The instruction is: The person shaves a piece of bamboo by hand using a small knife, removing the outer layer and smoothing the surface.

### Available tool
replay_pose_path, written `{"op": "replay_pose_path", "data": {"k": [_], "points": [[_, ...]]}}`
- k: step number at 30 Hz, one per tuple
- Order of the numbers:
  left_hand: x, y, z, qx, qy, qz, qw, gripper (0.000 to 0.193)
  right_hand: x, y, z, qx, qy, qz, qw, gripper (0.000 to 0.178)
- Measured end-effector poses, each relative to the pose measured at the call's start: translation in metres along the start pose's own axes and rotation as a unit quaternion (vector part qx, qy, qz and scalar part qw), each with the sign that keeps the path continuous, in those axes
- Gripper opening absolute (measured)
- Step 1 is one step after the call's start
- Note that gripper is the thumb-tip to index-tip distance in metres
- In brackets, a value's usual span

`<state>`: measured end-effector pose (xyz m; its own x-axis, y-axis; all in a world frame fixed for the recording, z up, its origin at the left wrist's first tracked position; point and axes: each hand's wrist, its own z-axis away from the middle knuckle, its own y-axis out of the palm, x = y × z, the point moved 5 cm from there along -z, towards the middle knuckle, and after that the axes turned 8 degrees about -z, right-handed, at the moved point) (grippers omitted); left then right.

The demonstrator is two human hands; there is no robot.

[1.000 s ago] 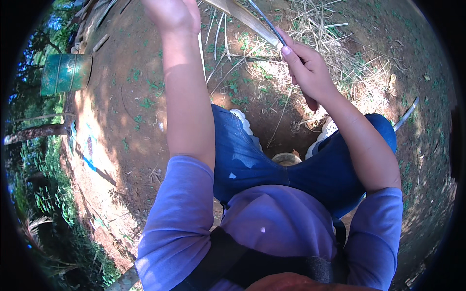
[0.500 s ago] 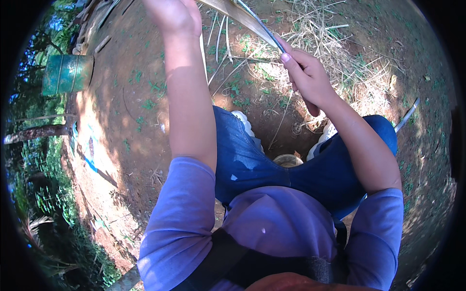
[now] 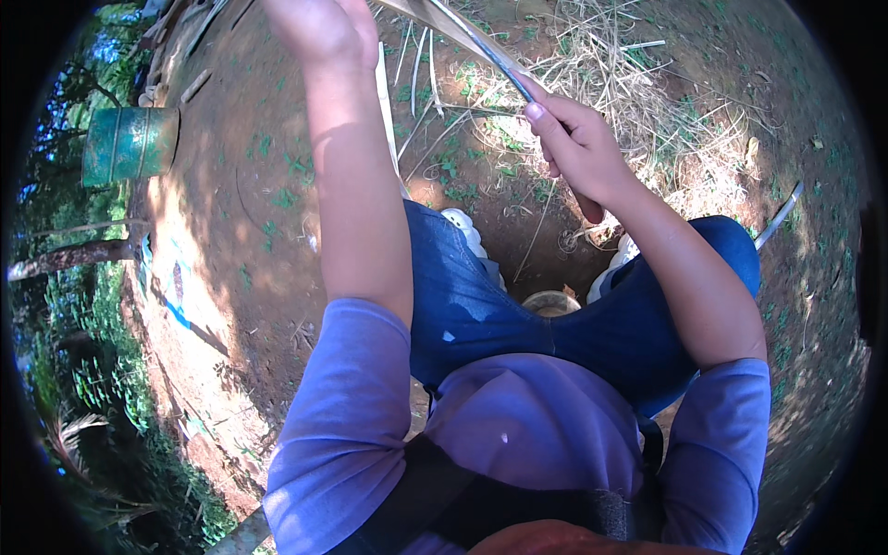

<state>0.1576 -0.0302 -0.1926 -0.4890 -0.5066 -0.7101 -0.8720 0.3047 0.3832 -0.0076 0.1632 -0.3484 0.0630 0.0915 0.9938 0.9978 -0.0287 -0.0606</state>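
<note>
My right hand (image 3: 575, 141) is closed around a knife (image 3: 590, 207), whose brown handle end sticks out below the palm. Its long, thin blade points up and left past the thumb. A pale brown strip, like a dry palm leaf (image 3: 421, 13), runs along the blade and leaves the picture at the top. At the top left my left hand (image 3: 328, 35) is raised near the strip. Its fingers are cut off by the picture's upper edge, so what they hold is hidden. A narrow pale strip (image 3: 385, 106) hangs down beside my left wrist.
Thin shaved strips (image 3: 615, 69) lie heaped on the bare soil ahead. Between my white shoes (image 3: 462, 227) sits a round bowl-like thing (image 3: 549, 303), partly hidden by my jeans. A green drum (image 3: 129, 145) stands far left. A pale stick (image 3: 779, 215) lies beside my right knee.
Both hands have shifted slightly left and the knife has moved with the right one. The leaf strip has slid a little higher, showing less of itself.
</note>
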Motion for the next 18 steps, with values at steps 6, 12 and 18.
{"op": "replay_pose_path", "data": {"k": [6,12,18], "points": [[-0.017,0.005,0.004,-0.029,0.017,-0.011,0.999,0.045,0.014,-0.002,0.004,-0.006,0.013,-0.051,0.999,0.047],[-0.026,-0.004,0.007,-0.001,-0.047,0.213,0.976,0.043,0.011,-0.008,0.005,-0.036,0.067,-0.205,0.976,0.042],[-0.022,0.017,0.048,0.027,0.044,-0.098,0.994,0.064,-0.042,-0.048,-0.004,-0.156,0.272,-0.196,0.929,0.056]]}}
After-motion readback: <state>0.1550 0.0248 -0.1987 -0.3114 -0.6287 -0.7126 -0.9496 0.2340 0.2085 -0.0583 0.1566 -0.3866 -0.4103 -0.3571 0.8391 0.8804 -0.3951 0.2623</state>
